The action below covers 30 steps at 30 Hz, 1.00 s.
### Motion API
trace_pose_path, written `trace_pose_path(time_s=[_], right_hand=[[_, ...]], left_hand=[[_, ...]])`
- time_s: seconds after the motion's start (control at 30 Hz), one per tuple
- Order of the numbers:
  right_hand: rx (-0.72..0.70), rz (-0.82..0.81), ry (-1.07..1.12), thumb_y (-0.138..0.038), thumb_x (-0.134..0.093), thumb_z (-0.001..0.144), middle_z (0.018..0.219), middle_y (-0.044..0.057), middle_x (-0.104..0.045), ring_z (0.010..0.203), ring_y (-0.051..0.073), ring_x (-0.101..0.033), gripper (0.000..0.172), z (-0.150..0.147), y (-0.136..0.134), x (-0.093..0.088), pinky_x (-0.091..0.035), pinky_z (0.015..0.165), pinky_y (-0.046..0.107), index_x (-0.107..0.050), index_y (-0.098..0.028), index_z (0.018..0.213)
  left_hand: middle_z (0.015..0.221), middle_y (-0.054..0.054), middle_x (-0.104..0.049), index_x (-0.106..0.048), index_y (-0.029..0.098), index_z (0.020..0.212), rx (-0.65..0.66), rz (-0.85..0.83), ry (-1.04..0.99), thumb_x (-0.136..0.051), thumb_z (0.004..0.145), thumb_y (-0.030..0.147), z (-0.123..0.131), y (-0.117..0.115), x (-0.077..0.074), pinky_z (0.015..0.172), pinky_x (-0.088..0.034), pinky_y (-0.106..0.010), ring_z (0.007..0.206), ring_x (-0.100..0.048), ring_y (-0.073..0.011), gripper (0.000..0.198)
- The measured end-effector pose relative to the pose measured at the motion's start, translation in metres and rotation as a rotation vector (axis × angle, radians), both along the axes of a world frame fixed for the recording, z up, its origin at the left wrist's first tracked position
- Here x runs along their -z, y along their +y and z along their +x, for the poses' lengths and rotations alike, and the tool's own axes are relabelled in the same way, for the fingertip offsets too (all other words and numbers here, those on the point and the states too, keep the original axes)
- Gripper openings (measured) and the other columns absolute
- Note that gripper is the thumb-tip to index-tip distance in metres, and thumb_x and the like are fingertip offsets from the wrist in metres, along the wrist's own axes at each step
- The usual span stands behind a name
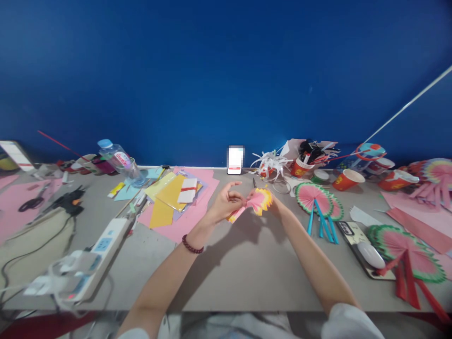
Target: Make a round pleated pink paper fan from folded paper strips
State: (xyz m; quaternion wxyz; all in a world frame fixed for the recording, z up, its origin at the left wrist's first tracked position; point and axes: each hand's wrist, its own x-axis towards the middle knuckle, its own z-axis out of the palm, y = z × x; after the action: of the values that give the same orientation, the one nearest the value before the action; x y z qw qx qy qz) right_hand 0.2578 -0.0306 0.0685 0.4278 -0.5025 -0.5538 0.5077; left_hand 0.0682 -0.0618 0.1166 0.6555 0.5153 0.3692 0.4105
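Above the grey table (pixel 226 263) both my hands hold a pleated pink paper fan with a yellow scalloped edge (pixel 259 200). My left hand (pixel 228 202) pinches the fan's folded lower end, its index finger curled up above. My right hand (pixel 273 203) sits behind the fan's spread upper part, mostly hidden by the paper, gripping it. A dark bead bracelet (pixel 192 246) is on my left wrist.
Sheets of pink and yellow paper (pixel 176 197) lie to the left, with a water bottle (pixel 120 162), glue gun (pixel 68 201), scissors (pixel 31 203) and power strip (pixel 102 245). Finished fans with blue sticks (pixel 318 202) and red sticks (pixel 406 249), red paper cups (pixel 348 179) and a white mouse (pixel 370 254) lie to the right.
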Motion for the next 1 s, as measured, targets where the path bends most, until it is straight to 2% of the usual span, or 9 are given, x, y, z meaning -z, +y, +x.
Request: trace_pose_path(time_s=[0.1, 0.27, 0.43, 0.53, 0.6, 0.67, 0.83, 0.9, 1.0], right_hand=[[-0.191, -0.048, 0.011, -0.036, -0.075, 0.060, 0.061, 0.002, -0.061, 0.054, 0.011, -0.051, 0.026, 0.007, 0.002, 0.000, -0.034, 0.050, 0.025, -0.066, -0.012, 0.066], [-0.234, -0.065, -0.056, -0.037, -0.076, 0.057, 0.062, -0.001, -0.059, 0.053, 0.010, -0.049, 0.027, 0.013, 0.005, 0.003, -0.038, 0.052, 0.023, -0.066, -0.014, 0.068], [-0.301, -0.020, -0.077, -0.040, -0.070, 0.066, 0.079, 0.004, -0.067, 0.067, 0.015, -0.058, 0.032, 0.015, 0.008, 0.006, -0.045, 0.062, 0.028, -0.069, -0.015, 0.086], [-0.192, 0.002, -0.083, -0.042, -0.068, 0.068, 0.087, 0.007, -0.068, 0.075, 0.018, -0.061, 0.038, 0.026, 0.012, 0.002, -0.047, 0.067, 0.030, -0.067, -0.016, 0.095], [-0.033, 0.076, -0.116, -0.044, -0.065, 0.071, 0.092, 0.007, -0.068, 0.081, 0.019, -0.062, 0.036, 0.035, 0.013, -0.006, -0.047, 0.073, 0.032, -0.067, -0.017, 0.095], [0.057, 0.173, -0.153, -0.044, -0.061, 0.075, 0.095, 0.007, -0.068, 0.086, 0.019, -0.061, 0.031, 0.040, 0.010, -0.018, -0.046, 0.079, 0.033, -0.068, -0.018, 0.092], [-0.102, 0.396, -0.360, -0.036, -0.060, 0.080, 0.090, 0.006, -0.068, 0.088, 0.020, -0.061, 0.020, 0.021, -0.016, -0.050, -0.045, 0.081, 0.033, -0.069, -0.019, 0.081], [-0.131, 0.488, -0.499, -0.030, -0.061, 0.081, 0.088, 0.005, -0.068, 0.085, 0.019, -0.061, 0.013, 0.006, -0.026, -0.053, -0.044, 0.081, 0.032, -0.070, -0.020, 0.080], [-0.135, 0.577, -0.661, -0.027, -0.064, 0.080, 0.081, 0.004, -0.068, 0.080, 0.018, -0.061, 0.010, -0.010, -0.034, -0.048, -0.043, 0.078, 0.032, -0.069, -0.020, 0.076]], left_hand=[[0.073, -0.001, -0.065, -0.043, 0.017, 0.120, 0.101, 0.034, 0.065, -0.073, 0.062, 0.017, 0.001, -0.001, 0.005, 0.056, -0.043, -0.021, 0.065, -0.060, -0.0124, 0.065], [0.075, -0.001, -0.064, -0.046, 0.017, 0.116, 0.187, 0.048, 0.098, -0.072, 0.064, 0.019, 0.003, -0.001, 0.014, 0.057, -0.044, -0.022, 0.063, -0.059, -0.0119, 0.058], [0.073, 0.000, -0.062, -0.046, 0.016, 0.114, 0.149, 0.077, 0.104, -0.072, 0.064, 0.021, 0.002, 0.000, 0.010, 0.057, -0.043, -0.021, 0.063, -0.058, -0.0112, 0.056], [0.075, 0.000, -0.063, -0.045, 0.016, 0.114, 0.087, 0.141, 0.164, -0.071, 0.065, 0.021, 0.001, 0.000, 0.007, 0.061, -0.045, -0.023, 0.065, -0.058, -0.0117, 0.055], [0.077, 0.000, -0.064, -0.046, 0.018, 0.114, 0.043, 0.215, 0.241, -0.067, 0.068, 0.019, 0.000, -0.001, 0.007, 0.065, -0.046, -0.024, 0.067, -0.059, -0.0120, 0.051], [0.078, 0.000, -0.064, -0.047, 0.020, 0.114, -0.017, 0.306, 0.343, -0.063, 0.071, 0.017, 0.000, -0.002, 0.009, 0.067, -0.047, -0.025, 0.069, -0.060, -0.0123, 0.045], [0.081, 0.000, -0.065, -0.049, 0.024, 0.115, -0.083, 0.510, 0.501, -0.056, 0.073, 0.011, 0.002, -0.003, 0.017, 0.073, -0.047, -0.027, 0.077, -0.061, -0.0142, 0.044], [0.080, 0.001, -0.065, -0.048, 0.024, 0.116, -0.082, 0.553, 0.518, -0.055, 0.073, 0.010, 0.003, -0.002, 0.019, 0.073, -0.047, -0.026, 0.077, -0.062, -0.0143, 0.046], [0.079, 0.002, -0.065, -0.047, 0.023, 0.116, -0.085, 0.588, 0.527, -0.055, 0.072, 0.010, 0.003, 0.000, 0.020, 0.071, -0.046, -0.025, 0.075, -0.062, -0.0136, 0.047]])
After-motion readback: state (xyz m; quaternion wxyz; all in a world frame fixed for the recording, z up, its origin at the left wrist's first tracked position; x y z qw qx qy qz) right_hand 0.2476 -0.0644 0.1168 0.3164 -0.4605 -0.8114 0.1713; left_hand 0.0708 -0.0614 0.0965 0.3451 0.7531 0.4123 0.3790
